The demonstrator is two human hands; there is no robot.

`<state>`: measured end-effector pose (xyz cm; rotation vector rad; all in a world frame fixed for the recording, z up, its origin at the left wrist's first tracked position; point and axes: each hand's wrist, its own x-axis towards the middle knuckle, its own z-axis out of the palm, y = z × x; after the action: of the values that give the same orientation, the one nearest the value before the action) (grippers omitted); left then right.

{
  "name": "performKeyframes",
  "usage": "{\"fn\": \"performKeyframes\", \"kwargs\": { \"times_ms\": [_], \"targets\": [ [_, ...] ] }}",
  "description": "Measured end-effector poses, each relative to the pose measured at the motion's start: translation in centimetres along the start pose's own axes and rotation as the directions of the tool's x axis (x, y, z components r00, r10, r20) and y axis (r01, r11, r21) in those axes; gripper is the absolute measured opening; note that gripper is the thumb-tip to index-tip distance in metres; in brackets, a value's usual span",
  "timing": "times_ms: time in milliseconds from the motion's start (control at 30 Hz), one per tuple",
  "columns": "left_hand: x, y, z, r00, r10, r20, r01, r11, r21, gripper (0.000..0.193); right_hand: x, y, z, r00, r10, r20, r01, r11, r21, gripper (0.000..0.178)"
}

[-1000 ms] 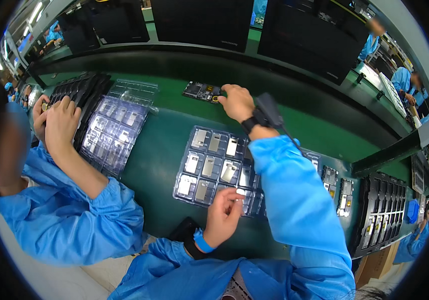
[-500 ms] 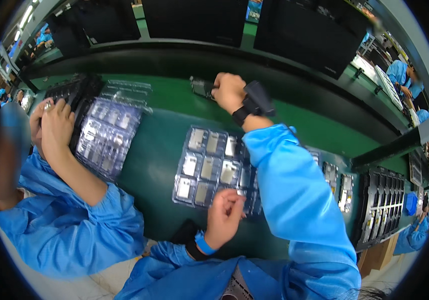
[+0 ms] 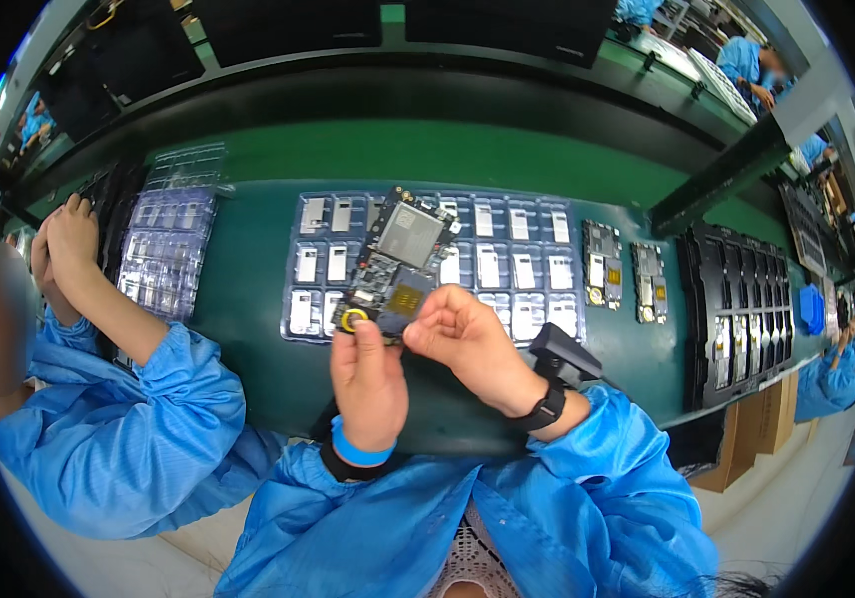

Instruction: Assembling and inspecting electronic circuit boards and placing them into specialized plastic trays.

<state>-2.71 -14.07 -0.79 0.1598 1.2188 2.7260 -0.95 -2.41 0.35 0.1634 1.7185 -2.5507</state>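
A circuit board (image 3: 409, 234) with a silvery metal shield and a gold contact patch is held up, tilted, over a clear plastic tray (image 3: 577, 267). My left hand (image 3: 371, 384) grips its lower end, thumb beside a yellow ring. At the board's lower right edge, my right hand (image 3: 477, 349) is closed in a pinch, fingertips against the edge; any small part between them is hidden. Small silvery metal covers (image 3: 487, 264) lie in the tray's compartments, partly covered by the board. Two more circuit boards, one nearer (image 3: 602, 267) and one farther right (image 3: 650, 284), lie beside the tray.
A black box (image 3: 562, 354) with a cable sits by my right wrist. Further right stand a black slotted tray (image 3: 703, 309), a blue bin (image 3: 811, 311) and a slanting post (image 3: 726, 179). At left, a co-worker's hands (image 3: 73, 239) are near stacked clear trays (image 3: 163, 249).
My right hand has come back from the far side of the table to my left hand. The circuit board is now up in front of me, gripped by my left hand. The view has shifted right.
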Motion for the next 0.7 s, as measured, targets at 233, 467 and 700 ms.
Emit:
{"fn": "performKeyframes", "kwargs": {
  "times_ms": [233, 467, 700],
  "targets": [
    [0.2, 4.0, -0.7, 0.998, 0.050, -0.036, -0.046, 0.993, 0.105, 0.024, 0.7, -1.1, -7.6, 0.832, -0.517, -0.201, -0.017, 0.338, -0.941, 0.010],
    [0.2, 3.1, -0.5, 0.993, 0.076, -0.088, -0.065, 0.990, 0.127, 0.025, 4.6, 1.4, -3.9, 0.827, -0.556, -0.079, -0.129, -0.052, -0.990, 0.027],
    [0.5, 2.7, -0.5, 0.998, -0.003, -0.056, 0.011, 0.990, 0.144, 0.024, 5.1, 0.8, -3.6, 0.839, -0.413, -0.355, -0.280, 0.232, -0.931, 0.026]
  ]
}}
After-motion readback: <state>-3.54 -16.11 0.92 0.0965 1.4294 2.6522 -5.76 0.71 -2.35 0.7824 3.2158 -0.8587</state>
